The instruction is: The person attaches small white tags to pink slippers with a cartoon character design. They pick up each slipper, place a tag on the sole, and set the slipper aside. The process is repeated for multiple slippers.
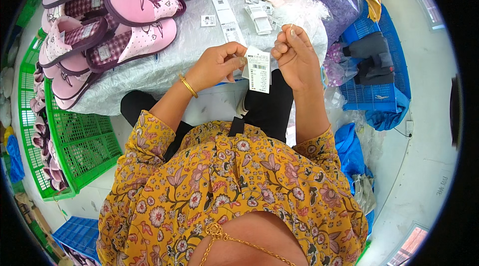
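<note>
My left hand, with a gold bangle at the wrist, pinches a white printed price tag that hangs over my lap at the table's near edge. A second tag edge shows partly behind it. My right hand is raised just right of the tag, thumb and forefinger pinched on a thin white strand, hard to make out. Beyond it lies a fluffy bundle of thin white strands. Several pink slippers with dark checked insoles are piled at the table's left.
Loose tags and a long label strip lie on the plastic-covered table. A green crate of slippers stands at left. At right are a blue crate holding dark cloth and a purple filled bag.
</note>
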Action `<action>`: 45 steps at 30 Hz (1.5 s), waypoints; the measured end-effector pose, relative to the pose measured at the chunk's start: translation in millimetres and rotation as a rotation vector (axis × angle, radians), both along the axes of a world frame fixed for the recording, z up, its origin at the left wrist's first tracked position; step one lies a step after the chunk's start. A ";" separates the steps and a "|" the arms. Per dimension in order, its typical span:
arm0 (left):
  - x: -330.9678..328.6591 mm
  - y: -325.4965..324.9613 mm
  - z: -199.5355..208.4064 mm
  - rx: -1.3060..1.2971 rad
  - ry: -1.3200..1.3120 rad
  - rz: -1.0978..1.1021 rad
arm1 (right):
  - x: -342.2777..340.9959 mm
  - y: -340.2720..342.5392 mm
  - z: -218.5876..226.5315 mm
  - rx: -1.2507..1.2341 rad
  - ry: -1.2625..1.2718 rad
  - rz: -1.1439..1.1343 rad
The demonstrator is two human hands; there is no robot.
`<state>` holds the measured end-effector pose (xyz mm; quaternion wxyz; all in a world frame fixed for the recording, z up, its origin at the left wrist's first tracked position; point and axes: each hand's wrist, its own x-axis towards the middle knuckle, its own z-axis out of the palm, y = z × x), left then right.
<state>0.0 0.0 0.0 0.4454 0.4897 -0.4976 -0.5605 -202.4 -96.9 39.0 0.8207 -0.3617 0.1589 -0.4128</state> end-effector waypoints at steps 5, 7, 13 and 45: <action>-8.2 5.6 0.8 -0.024 -0.075 0.079 | 3.4 5.3 -2.8 0.025 -0.049 -0.063; -12.2 7.3 0.7 -0.133 -0.112 0.118 | 4.2 6.4 -3.5 0.025 -0.080 -0.101; -10.1 9.5 -19.3 -0.252 -0.259 0.278 | 4.2 7.2 -7.9 -0.141 -0.049 -0.246; -26.3 -2.0 -5.3 -0.232 -0.158 0.037 | 8.4 18.8 -5.9 0.083 -0.255 0.049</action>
